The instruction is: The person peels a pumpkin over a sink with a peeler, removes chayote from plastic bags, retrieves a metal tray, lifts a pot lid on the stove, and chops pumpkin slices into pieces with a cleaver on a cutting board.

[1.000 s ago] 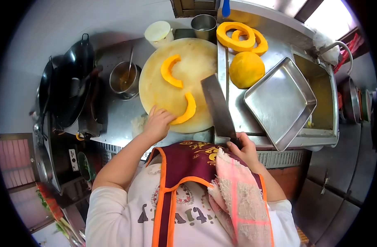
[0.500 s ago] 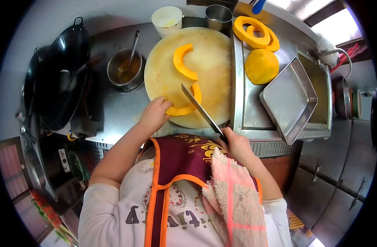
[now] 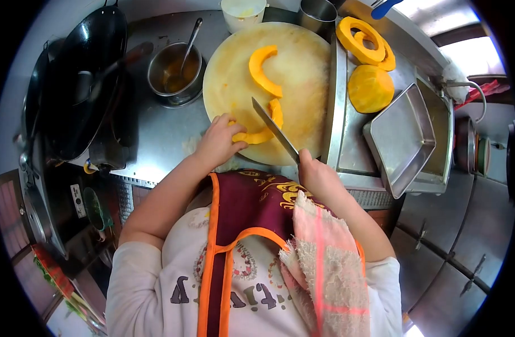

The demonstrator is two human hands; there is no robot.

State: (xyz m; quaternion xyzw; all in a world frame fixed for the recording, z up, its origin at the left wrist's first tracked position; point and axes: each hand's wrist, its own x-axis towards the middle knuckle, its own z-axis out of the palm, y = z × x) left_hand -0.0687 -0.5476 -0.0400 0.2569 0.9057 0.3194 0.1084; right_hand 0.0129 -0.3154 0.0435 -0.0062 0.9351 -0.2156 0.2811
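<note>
On the round cutting board [image 3: 302,73] lie two curved pumpkin pieces. My left hand [image 3: 219,140] grips the left end of the nearer pumpkin piece [image 3: 256,136], fingers bent over it. The farther pumpkin piece [image 3: 262,72] lies untouched above it. My right hand [image 3: 319,174] is closed round the handle of a cleaver [image 3: 274,128]. Its blade points up and to the left, across the right part of the nearer piece; whether the edge touches the piece I cannot tell.
Right of the board are pumpkin rings [image 3: 361,42], a peeled pumpkin chunk [image 3: 370,89] and a metal tray [image 3: 400,137] beside the sink. A pot with a ladle [image 3: 175,73] and a black wok [image 3: 86,84] stand left. A white tub [image 3: 242,12] and metal container [image 3: 317,14] stand behind.
The cleaver has swung from the board's right side to the left, over the nearer piece, and turned nearly edge-on. My left hand still holds that piece's end. The view has shifted.
</note>
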